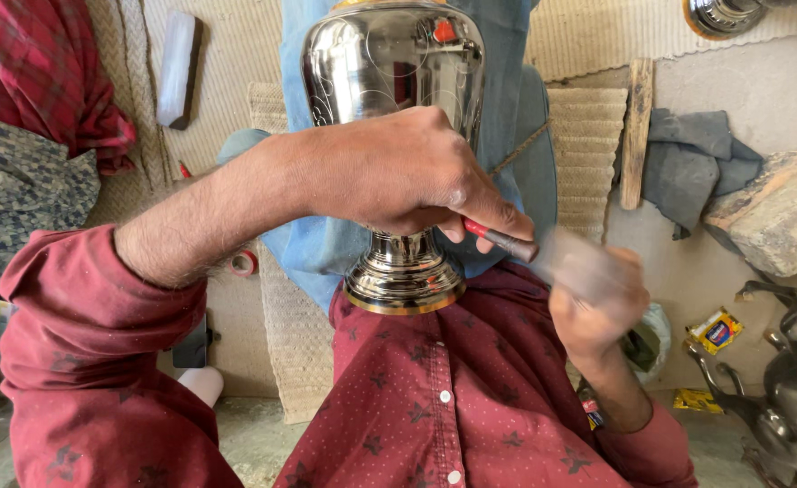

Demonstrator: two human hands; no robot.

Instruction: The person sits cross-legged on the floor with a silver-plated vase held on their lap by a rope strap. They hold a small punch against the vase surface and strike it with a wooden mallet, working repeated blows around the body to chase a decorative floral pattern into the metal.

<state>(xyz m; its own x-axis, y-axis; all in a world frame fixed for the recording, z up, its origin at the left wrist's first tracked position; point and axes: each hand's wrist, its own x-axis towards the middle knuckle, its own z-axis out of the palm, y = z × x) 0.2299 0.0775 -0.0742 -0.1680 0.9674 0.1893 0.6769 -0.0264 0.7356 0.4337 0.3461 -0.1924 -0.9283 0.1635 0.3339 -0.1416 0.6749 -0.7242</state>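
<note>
Floor under me: woven mat, grey rag, wooden stick, stone block, yellow packet, tape roll.

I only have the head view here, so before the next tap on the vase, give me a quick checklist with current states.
1. Left hand pressed on metal vase: ok.
2. Vase foot braced against the shirt: ok.
3. Red-handled tool pinched in the left fingers: ok.
4. Tool tip touching the vase: cannot tell, hidden.
5. Right hand sharp enough to judge grip: not ok, motion-blurred.
</note>
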